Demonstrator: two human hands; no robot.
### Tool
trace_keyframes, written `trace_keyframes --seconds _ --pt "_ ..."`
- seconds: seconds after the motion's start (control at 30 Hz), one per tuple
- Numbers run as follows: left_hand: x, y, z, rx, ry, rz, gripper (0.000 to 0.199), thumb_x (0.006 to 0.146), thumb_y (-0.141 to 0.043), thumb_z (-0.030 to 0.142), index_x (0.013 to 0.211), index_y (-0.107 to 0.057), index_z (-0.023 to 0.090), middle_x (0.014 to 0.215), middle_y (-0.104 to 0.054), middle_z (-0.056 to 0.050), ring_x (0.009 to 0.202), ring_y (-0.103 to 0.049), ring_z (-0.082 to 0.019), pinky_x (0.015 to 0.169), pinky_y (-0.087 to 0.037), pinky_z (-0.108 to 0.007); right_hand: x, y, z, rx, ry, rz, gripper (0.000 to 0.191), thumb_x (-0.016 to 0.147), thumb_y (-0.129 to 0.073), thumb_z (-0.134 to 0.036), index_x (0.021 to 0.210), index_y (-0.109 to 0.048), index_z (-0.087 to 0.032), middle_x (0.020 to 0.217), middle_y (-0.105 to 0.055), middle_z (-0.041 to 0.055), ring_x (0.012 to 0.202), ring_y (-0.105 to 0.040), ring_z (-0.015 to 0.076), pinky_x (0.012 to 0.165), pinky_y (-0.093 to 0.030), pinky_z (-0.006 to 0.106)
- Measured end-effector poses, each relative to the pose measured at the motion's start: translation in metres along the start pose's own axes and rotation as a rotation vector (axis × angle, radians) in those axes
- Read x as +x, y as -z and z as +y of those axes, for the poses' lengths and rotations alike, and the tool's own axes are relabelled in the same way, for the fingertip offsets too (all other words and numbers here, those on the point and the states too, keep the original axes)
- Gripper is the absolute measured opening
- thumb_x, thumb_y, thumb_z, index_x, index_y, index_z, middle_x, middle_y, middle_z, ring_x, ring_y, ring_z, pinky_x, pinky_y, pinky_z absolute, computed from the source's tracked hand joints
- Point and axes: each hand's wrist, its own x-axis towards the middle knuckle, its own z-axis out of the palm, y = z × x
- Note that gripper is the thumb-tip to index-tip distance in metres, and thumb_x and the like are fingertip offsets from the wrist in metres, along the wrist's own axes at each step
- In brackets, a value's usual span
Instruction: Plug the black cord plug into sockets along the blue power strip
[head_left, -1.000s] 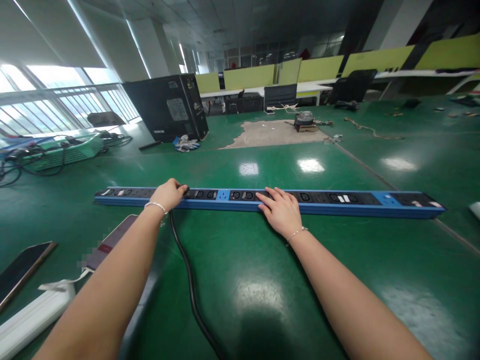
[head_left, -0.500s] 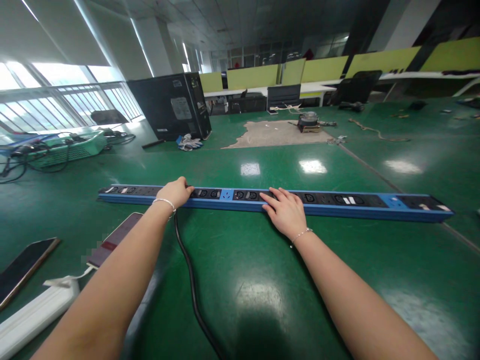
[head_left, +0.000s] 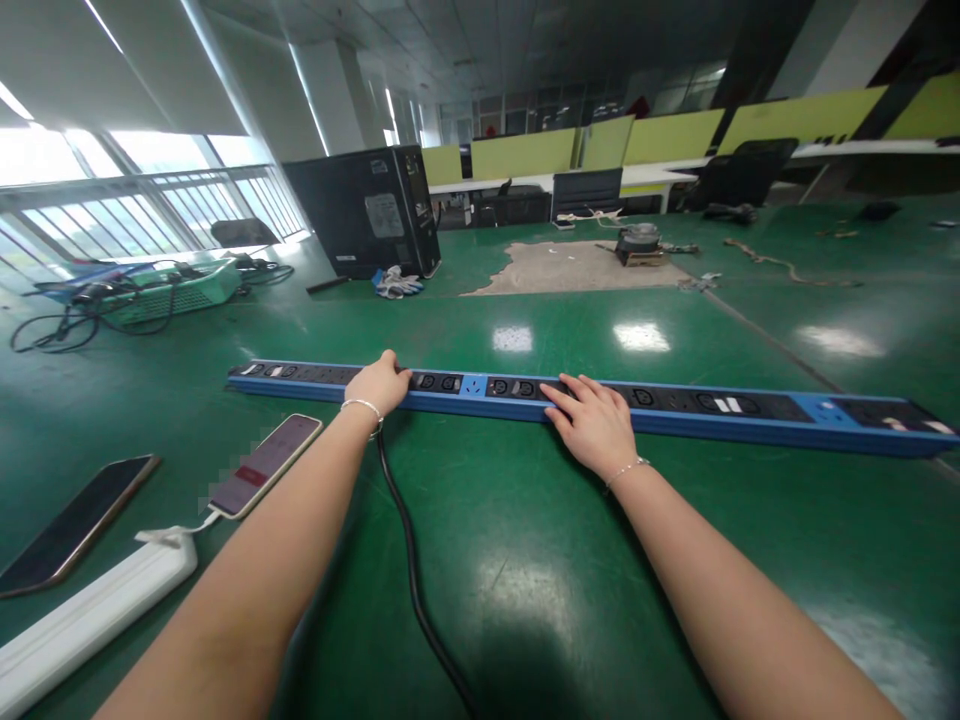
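Observation:
A long blue-and-black power strip (head_left: 474, 386) with several sockets lies across the green table. My left hand (head_left: 377, 386) is closed at its left-centre part, fingers curled over the sockets. From under that hand a black power cord (head_left: 414, 565) runs down toward me; its plug end is hidden by my fingers. My right hand (head_left: 594, 425) rests on the strip right of the middle blue socket, fingers spread and lying over the top face.
At left lie a dark phone (head_left: 75, 520), a phone on a white cable (head_left: 266, 467) and a white bar-shaped thing (head_left: 97, 610). Farther back are a green basket of cables (head_left: 187, 293), a black computer case (head_left: 367, 215), gloves (head_left: 397, 283) and a cardboard sheet (head_left: 547, 268).
The view has turned slightly left, so everything appears shifted right. Both hands stay at the same places on the power strip.

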Motion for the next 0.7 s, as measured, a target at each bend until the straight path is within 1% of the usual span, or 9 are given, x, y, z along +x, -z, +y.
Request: trace_keyframes --seconds 0.17,0.33,0.47,0.6,0.63,0.7 --pt "-0.003 -0.001 0.001 -0.008 0.001 0.005 0.032 0.084 -0.039 0.047 0.101 -0.052 0.023 0.102 -0.068 -0.015 0.096 -0.064 -0.029 0.079 -0.048 -0.039 0.0 -0.001 0.0 0.003 0.002 0.003 0.035 0.09 -0.045 -0.041 0.122 -0.058 -0.038 0.132 -0.054 0.0013 0.123 -0.043 0.0245 0.097 -0.031 0.045" --pt "-0.009 -0.008 0.0 -0.083 0.034 0.064 0.033 0.085 -0.038 0.047 0.103 -0.05 0.023 0.1 -0.069 -0.015 0.094 -0.065 -0.029 0.078 -0.048 -0.04 0.0 -0.001 0.0 -0.002 0.01 0.009 0.035 0.09 -0.045 -0.041 0.122 -0.058 -0.038 0.132 -0.054 0.0015 0.123 -0.043 0.0248 0.097 -0.032 0.044" --pt "-0.012 -0.009 0.002 -0.127 0.048 0.079 0.032 0.085 -0.039 0.046 0.104 -0.05 0.022 0.1 -0.068 -0.014 0.094 -0.065 -0.029 0.078 -0.048 -0.039 0.0 -0.001 0.001 -0.005 0.013 0.014 0.035 0.09 -0.046 -0.041 0.122 -0.058 -0.038 0.132 -0.054 0.001 0.123 -0.043 0.0242 0.097 -0.032 0.043" --pt "-0.011 -0.005 0.001 -0.112 0.036 0.065 0.03 0.084 -0.041 0.045 0.1 -0.052 0.021 0.099 -0.068 -0.015 0.096 -0.064 -0.031 0.08 -0.047 -0.041 -0.001 0.0 0.0 -0.011 0.01 0.021 0.035 0.09 -0.045 -0.041 0.122 -0.058 -0.038 0.132 -0.054 0.0011 0.123 -0.043 0.0242 0.097 -0.032 0.043" --pt "-0.011 -0.002 0.001 -0.121 0.044 0.079 0.03 0.084 -0.04 0.044 0.099 -0.052 0.021 0.099 -0.068 -0.015 0.096 -0.063 -0.031 0.08 -0.047 -0.041 -0.001 0.001 0.0 -0.011 0.01 0.02 0.035 0.09 -0.045 -0.041 0.122 -0.058 -0.038 0.132 -0.054 0.001 0.123 -0.043 0.0241 0.097 -0.032 0.043" --pt "-0.012 0.006 0.001 -0.174 0.069 0.156 0.031 0.085 -0.038 0.044 0.098 -0.052 0.02 0.098 -0.068 -0.014 0.096 -0.063 -0.03 0.08 -0.047 -0.039 -0.001 0.001 0.0 -0.008 0.009 0.016 0.034 0.09 -0.045 -0.041 0.122 -0.058 -0.038 0.132 -0.054 0.0008 0.123 -0.043 0.0239 0.097 -0.032 0.042"
